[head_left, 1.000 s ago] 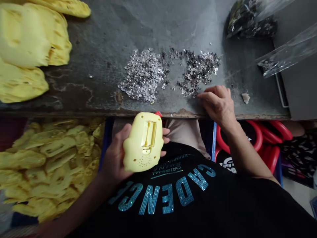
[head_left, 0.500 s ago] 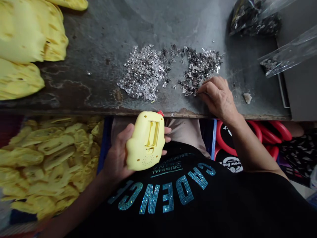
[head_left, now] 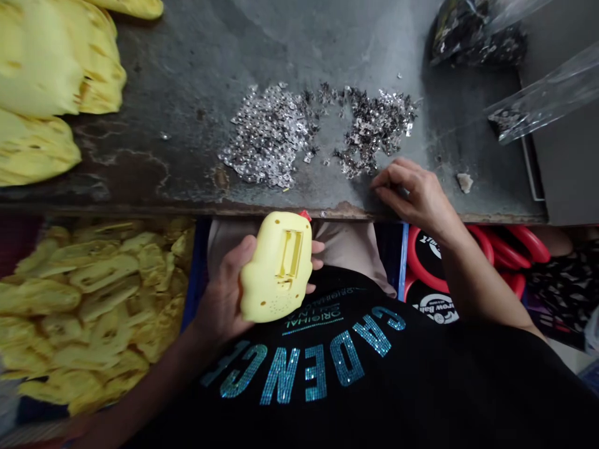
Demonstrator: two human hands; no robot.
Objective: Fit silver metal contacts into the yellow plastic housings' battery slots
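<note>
My left hand (head_left: 229,280) is wrapped round a yellow plastic toy casing (head_left: 264,268), its back towards me, with an empty battery compartment, screw holes and a cluster of small speaker holes. A bit of red shows at its top edge. Over the table's front edge, my right hand (head_left: 412,190) has thumb and fingertips pinched together; whatever they hold is too small to make out. Just beyond those fingers lies a pile of small dark metal battery contacts (head_left: 369,128), and left of it a larger pile of shiny flat metal contacts (head_left: 271,137).
Yellow casings (head_left: 42,62) are stacked at the table's far left. Below, a bin of yellow plastic parts (head_left: 103,293) stands by my left arm. Plastic bags of metal pieces (head_left: 472,37) lie at the back right. Red-rimmed black items (head_left: 435,262) sit beneath my right forearm.
My right hand has drawn back from the dark metal pile, towards me and slightly right, fingers pinched. The casing in my left hand has barely moved.
</note>
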